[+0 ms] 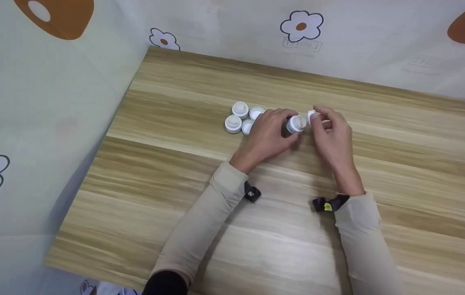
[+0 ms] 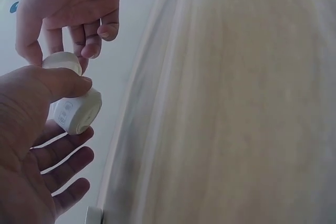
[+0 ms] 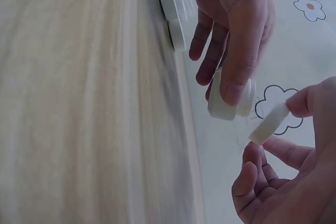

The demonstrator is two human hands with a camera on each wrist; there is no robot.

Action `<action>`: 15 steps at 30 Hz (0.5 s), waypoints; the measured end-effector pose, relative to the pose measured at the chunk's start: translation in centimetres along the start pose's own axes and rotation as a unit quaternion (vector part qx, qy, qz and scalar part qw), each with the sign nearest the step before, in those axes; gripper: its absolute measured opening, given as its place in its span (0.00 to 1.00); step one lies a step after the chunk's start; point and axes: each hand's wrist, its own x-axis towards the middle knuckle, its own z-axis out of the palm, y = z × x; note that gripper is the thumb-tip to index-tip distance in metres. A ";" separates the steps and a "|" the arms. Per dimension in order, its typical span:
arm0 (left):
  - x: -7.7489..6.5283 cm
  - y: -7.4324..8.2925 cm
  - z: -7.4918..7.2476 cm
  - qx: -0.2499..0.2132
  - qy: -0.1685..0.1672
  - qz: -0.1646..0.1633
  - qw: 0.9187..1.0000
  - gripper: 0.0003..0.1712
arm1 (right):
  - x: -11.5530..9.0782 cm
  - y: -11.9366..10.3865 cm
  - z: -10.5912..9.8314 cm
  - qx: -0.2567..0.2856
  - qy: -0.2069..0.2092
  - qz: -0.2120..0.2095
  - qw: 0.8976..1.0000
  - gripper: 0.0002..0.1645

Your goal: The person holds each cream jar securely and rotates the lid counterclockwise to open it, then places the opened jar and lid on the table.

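Note:
My left hand [image 1: 268,132] grips a small white jar [image 1: 296,123] between thumb and fingers, its mouth tilted toward the right hand. In the left wrist view, printed marks show on the side of this jar [image 2: 76,113]. A round white lid [image 3: 270,123] is pinched between the thumb and fingertips of my right hand [image 1: 334,133], close beside the jar's mouth. The right wrist view shows a narrow gap between lid and jar. To the left of my left hand stand two more white jars [image 1: 240,109], with two round white lids [image 1: 256,112] lying beside them, one partly hidden by the hand.
A wood-grain table [image 1: 167,164] lies beneath both hands. Behind it and on its left hangs a pale backdrop [image 1: 224,28] with flower prints. Dark wrist cameras [image 1: 251,192] sit at both cuffs, just above the tabletop.

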 end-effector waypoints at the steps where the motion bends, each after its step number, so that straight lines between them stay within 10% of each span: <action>1: -0.1 -0.1 -0.1 0.001 0.002 -0.001 1.000 0.26 | 0.0 0.0 0.0 -0.001 -0.003 0.004 1.000 0.20; 15: -0.5 -1.0 -0.7 0.040 0.003 -0.009 0.999 0.25 | 0.1 0.7 0.3 -0.022 -0.042 0.024 0.999 0.26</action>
